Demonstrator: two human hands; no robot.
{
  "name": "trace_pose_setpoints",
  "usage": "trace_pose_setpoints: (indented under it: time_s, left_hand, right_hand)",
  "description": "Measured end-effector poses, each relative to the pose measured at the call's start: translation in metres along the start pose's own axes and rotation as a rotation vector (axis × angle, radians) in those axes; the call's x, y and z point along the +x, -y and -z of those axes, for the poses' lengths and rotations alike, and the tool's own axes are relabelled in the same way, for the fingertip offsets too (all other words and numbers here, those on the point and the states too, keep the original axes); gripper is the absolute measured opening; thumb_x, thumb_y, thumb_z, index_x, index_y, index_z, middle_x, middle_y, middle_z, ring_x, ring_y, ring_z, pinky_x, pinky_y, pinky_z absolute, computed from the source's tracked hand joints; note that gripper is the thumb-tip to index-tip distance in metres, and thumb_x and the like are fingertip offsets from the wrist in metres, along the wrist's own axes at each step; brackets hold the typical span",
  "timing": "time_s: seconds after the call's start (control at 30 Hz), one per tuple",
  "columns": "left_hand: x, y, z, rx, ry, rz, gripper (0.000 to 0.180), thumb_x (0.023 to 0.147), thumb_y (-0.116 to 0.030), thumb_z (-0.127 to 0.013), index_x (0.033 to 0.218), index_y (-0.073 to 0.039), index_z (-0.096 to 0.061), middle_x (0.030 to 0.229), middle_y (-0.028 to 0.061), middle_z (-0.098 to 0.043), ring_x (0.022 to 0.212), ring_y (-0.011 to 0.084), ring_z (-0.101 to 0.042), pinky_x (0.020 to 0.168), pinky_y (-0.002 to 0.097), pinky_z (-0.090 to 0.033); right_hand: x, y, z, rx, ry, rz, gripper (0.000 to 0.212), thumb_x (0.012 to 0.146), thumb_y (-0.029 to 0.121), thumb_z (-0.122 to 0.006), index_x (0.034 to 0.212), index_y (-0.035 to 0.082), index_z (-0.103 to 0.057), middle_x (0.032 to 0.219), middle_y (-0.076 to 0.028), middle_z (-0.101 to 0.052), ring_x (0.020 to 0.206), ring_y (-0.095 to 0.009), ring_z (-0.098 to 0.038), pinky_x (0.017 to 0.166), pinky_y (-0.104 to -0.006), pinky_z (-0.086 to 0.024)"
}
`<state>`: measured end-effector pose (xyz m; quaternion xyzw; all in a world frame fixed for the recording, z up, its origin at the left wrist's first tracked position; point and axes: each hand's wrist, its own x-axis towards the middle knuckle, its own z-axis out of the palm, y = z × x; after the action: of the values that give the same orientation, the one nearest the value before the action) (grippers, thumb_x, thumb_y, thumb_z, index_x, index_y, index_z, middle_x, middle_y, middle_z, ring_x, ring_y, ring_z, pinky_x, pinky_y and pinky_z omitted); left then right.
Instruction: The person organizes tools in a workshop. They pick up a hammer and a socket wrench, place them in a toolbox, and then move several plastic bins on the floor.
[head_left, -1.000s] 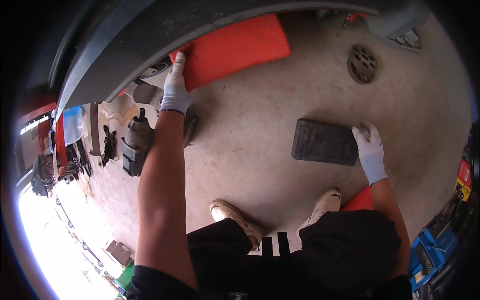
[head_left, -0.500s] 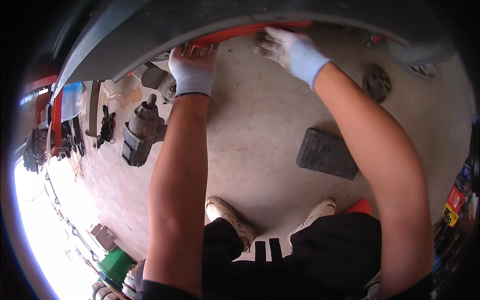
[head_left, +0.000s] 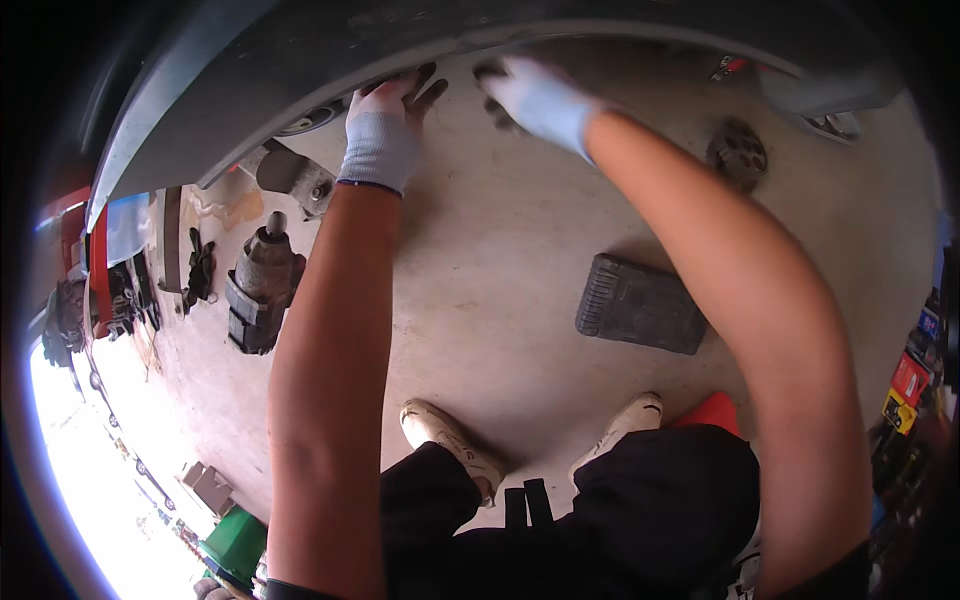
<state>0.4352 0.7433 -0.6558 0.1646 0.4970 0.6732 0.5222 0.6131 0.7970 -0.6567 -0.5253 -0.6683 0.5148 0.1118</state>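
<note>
A dark grey curved panel (head_left: 330, 70), seemingly vehicle bodywork, spans the top of the view. My left hand (head_left: 385, 125), in a white knit glove with dark fingertips, reaches up to its lower edge. Some of those fingers pass behind the edge, while others stretch out apart with nothing visible in them. To the right, my right hand (head_left: 535, 95) in a matching glove is just below the same edge. Motion smears its fingers, so whether they touch the panel is unclear.
On the floor, a worn power tool (head_left: 262, 290) stands left of my left forearm. A black case (head_left: 640, 305) lies near my right forearm, beyond it a round holed metal part (head_left: 738, 152). A green bin (head_left: 235, 540) is at lower left, a red object (head_left: 712, 412) by my right shoe.
The red strip under the panel edge has gone from sight. My right hand has moved left, closer to my left hand; the left hand's fingers have spread. The whole view has shifted slightly.
</note>
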Motion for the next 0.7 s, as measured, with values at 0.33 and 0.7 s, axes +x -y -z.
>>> trace_pose_setpoints:
  time_s: [0.33, 0.7]
  left_hand:
    - [0.096, 0.087, -0.008, 0.498, 0.130, 0.207, 0.041, 0.101, -0.021, -0.061, 0.134, 0.001, -0.054, 0.127, 0.0216, -0.063, 0.112, 0.0371, -0.064, 0.098, 0.0504, -0.055]
    - [0.302, 0.131, 0.073, 0.315, 0.113, 0.768, 0.053, 0.105, -0.030, -0.051, 0.147, 0.001, -0.044, 0.149, 0.0215, -0.051, 0.138, 0.0370, -0.050, 0.118, 0.0471, -0.041]
  right_hand:
    - [-0.413, -0.183, 0.100, 0.537, -0.545, -0.591, 0.031, 0.104, 0.015, -0.056, 0.128, -0.004, -0.060, 0.100, -0.011, -0.069, 0.085, -0.015, -0.067, 0.074, -0.0290, -0.056]
    - [-0.843, -0.390, -0.077, 0.138, -0.869, -1.621, 0.065, 0.086, 0.046, -0.077, 0.134, 0.009, -0.055, 0.093, -0.003, -0.061, 0.071, -0.015, -0.058, 0.057, -0.0353, -0.050]
